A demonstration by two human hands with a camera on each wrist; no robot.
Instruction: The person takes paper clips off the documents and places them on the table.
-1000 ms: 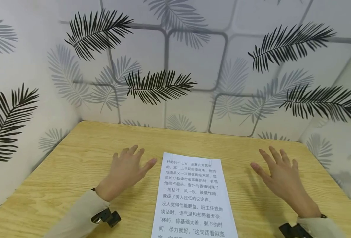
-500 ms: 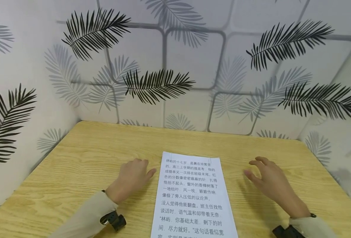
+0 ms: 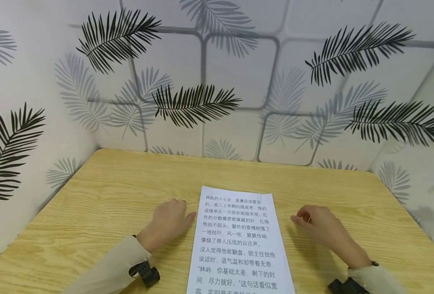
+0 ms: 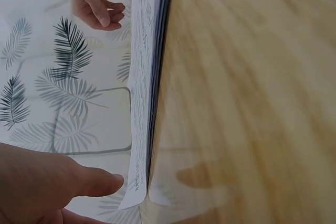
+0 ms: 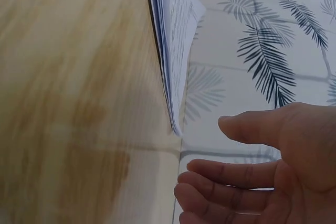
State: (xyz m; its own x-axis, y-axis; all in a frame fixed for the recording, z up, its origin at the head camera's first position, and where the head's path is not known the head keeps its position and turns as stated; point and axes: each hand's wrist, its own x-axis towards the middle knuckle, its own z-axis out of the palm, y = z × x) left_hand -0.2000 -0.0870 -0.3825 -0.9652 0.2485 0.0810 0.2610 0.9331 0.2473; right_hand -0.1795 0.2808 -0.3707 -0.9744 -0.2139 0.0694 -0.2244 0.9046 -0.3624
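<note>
A stack of white printed sheets (image 3: 235, 240) lies on the wooden table, its lines of black Chinese characters facing up. Just left of the stack is my left hand (image 3: 168, 223), thumb pointing towards the paper's edge and fingers bent downward. Nothing is in its grasp. My right hand (image 3: 325, 229) hovers right of the stack, apart from it. In the right wrist view its fingers (image 5: 226, 190) are loosely bent and the thumb stands apart, with nothing between them. Seen edge-on in the left wrist view, the stack (image 4: 144, 77) has several layers.
The light wooden table (image 3: 128, 179) reaches back to a wall (image 3: 235, 134) patterned with dark and grey palm leaves. Each wrist wears a black strap with a small device, such as the left wrist device (image 3: 145, 274). The stack's near end runs out of the head view.
Both hands have come lower and closer to the stack, the right moving left and the left moving right. Their spread fingers have bent loosely. The paper has stayed in place.
</note>
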